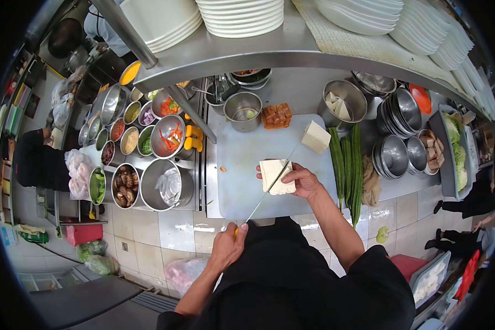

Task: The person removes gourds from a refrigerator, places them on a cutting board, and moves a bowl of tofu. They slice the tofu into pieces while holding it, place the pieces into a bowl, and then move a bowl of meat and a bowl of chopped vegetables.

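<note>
My left hand (229, 245) is closed round the yellow handle of a long thin knife (257, 208). The blade slants up to the right, across a white block of tofu (270, 171). That block rests in my right hand (303, 180), with the thumb on its right side and fingertips showing at its left edge. Beneath lies a pale cutting board (239, 184). On the board's far right sits another tofu block (315, 137), near the knife tip. A browned, scored block (276, 116) lies at the board's far edge beside a metal pot (243, 111).
Long green gourds (356, 170) lie along the board's right side. A steel pot (344, 103) with white pieces stands behind them, near stacked metal bowls (390, 157). Ingredient containers (166, 184) crowd the left. A steel shelf (225, 60) with plates overhangs the far side.
</note>
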{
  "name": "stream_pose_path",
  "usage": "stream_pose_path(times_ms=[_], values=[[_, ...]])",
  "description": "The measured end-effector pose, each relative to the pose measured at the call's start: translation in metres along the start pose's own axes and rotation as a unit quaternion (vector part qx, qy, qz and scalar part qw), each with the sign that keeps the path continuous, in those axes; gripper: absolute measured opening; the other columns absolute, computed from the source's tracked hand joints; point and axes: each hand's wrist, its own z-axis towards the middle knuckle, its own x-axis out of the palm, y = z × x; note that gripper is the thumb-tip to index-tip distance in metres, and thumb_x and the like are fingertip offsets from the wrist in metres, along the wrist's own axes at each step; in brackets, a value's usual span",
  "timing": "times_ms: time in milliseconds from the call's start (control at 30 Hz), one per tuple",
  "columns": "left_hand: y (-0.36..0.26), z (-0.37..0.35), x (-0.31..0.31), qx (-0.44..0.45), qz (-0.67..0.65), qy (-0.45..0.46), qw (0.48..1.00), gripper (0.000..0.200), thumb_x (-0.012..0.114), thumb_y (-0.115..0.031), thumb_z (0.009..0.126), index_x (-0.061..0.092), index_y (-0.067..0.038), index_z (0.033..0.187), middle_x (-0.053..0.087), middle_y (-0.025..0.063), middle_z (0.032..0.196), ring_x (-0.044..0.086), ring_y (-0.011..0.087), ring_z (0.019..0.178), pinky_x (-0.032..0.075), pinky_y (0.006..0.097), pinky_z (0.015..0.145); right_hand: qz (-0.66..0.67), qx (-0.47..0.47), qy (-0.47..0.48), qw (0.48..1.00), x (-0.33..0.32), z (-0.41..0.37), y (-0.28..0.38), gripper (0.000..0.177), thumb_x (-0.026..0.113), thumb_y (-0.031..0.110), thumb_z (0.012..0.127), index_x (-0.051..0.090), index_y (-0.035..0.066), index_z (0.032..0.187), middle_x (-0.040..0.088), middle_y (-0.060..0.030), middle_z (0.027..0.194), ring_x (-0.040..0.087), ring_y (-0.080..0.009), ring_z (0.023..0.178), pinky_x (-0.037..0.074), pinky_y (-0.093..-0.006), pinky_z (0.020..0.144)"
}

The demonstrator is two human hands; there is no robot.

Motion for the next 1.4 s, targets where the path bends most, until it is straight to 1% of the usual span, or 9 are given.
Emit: stream_pose_path(times_ms=[300, 400, 533, 600, 667, 833, 867, 1300, 1400], values=[[-0.020, -0.012, -0.025, 0.010, -0.053, -0.002, 0.999, 0.053, 0.043, -0.049, 0.095, 0.052, 0.003, 0.087, 0.057, 0.0263, 0.063, 0.059, 0.0454, 0.066, 0.045, 0.0469, 0.061, 0.054, -0.015, -0.014, 0.998, -0.006, 0.005, -0.009, 0.069, 0.057, -0.001, 0.062, 0.043, -0.008, 0.130, 0.054, -0.0222, 0.126, 0.052, -0.0330, 0.119, 0.041, -0.0418, 0.103], [-0.015, -0.008, -0.022, -0.011, -0.104, 0.003, 0.994, 0.053, 0.043, -0.048, 0.096, 0.052, 0.002, 0.085, 0.055, 0.0226, 0.060, 0.057, 0.0404, 0.059, 0.044, 0.0435, 0.057, 0.068, -0.045, -0.054, 0.995, -0.017, 0.010, -0.019, 0.075, 0.054, -0.002, 0.061, 0.039, -0.008, 0.133, 0.045, -0.0246, 0.135, 0.042, -0.0398, 0.128, 0.035, -0.0489, 0.108], [-0.026, 0.002, -0.010, -0.006, -0.188, -0.010, 0.982, 0.052, 0.041, -0.046, 0.098, 0.051, 0.003, 0.082, 0.053, 0.0210, 0.059, 0.054, 0.0377, 0.056, 0.042, 0.0423, 0.055, 0.119, -0.160, -0.086, 0.976, -0.016, 0.020, -0.025, 0.066, 0.057, 0.008, 0.069, 0.042, -0.005, 0.132, 0.049, -0.0195, 0.132, 0.041, -0.0374, 0.129, 0.034, -0.0478, 0.107], [-0.035, 0.007, -0.003, -0.004, -0.249, -0.001, 0.968, 0.049, 0.040, -0.047, 0.098, 0.050, -0.002, 0.083, 0.045, 0.0007, 0.062, 0.041, 0.0069, 0.052, 0.033, 0.0238, 0.046, 0.154, -0.214, -0.092, 0.960, -0.011, 0.025, -0.024, 0.060, 0.058, 0.015, 0.076, 0.044, -0.004, 0.131, 0.050, -0.0180, 0.131, 0.041, -0.0364, 0.129, 0.034, -0.0474, 0.107], [-0.038, 0.013, 0.008, 0.012, -0.236, -0.007, 0.972, 0.049, 0.039, -0.047, 0.099, 0.050, -0.002, 0.084, 0.044, 0.0003, 0.061, 0.041, 0.0070, 0.052, 0.034, 0.0238, 0.046, 0.297, -0.229, -0.123, 0.919, -0.004, 0.029, -0.016, 0.056, 0.052, 0.036, 0.087, 0.048, 0.001, 0.129, 0.052, -0.0157, 0.128, 0.042, -0.0346, 0.128, 0.034, -0.0464, 0.106], [-0.053, 0.021, 0.025, 0.052, -0.170, -0.044, 0.983, 0.049, 0.037, -0.044, 0.100, 0.048, 0.000, 0.081, 0.047, 0.0053, 0.058, 0.046, 0.0129, 0.052, 0.039, 0.0304, 0.048, 0.301, -0.294, -0.171, 0.891, -0.002, 0.046, -0.015, 0.053, 0.040, 0.043, 0.093, 0.052, 0.002, 0.125, 0.054, -0.0147, 0.126, 0.045, -0.0344, 0.125, 0.036, -0.0460, 0.105], [-0.058, 0.020, 0.023, 0.045, -0.168, -0.027, 0.984, 0.048, 0.036, -0.040, 0.100, 0.046, 0.003, 0.083, 0.055, 0.0293, 0.064, 0.055, 0.0514, 0.067, 0.042, 0.0535, 0.059, 0.308, -0.310, -0.180, 0.881, -0.003, 0.048, -0.016, 0.051, 0.038, 0.041, 0.094, 0.053, 0.002, 0.123, 0.055, -0.0143, 0.126, 0.046, -0.0346, 0.125, 0.036, -0.0459, 0.105], [-0.057, 0.018, 0.023, 0.041, -0.130, -0.022, 0.990, 0.047, 0.036, -0.041, 0.099, 0.047, 0.004, 0.086, 0.056, 0.0331, 0.069, 0.054, 0.0547, 0.073, 0.042, 0.0563, 0.063, 0.296, -0.344, -0.201, 0.868, 0.011, 0.054, -0.014, 0.051, 0.035, 0.038, 0.094, 0.053, 0.000, 0.123, 0.056, -0.0154, 0.125, 0.047, -0.0350, 0.123, 0.036, -0.0457, 0.105], [-0.056, 0.018, 0.025, 0.052, -0.106, -0.042, 0.992, 0.052, 0.035, -0.041, 0.100, 0.049, 0.005, 0.082, 0.055, 0.0237, 0.062, 0.057, 0.0411, 0.059, 0.044, 0.0458, 0.057, 0.296, -0.348, -0.189, 0.869, 0.007, 0.056, -0.015, 0.051, 0.036, 0.037, 0.094, 0.053, 0.000, 0.123, 0.055, -0.0164, 0.125, 0.047, -0.0356, 0.123, 0.036, -0.0460, 0.105]])
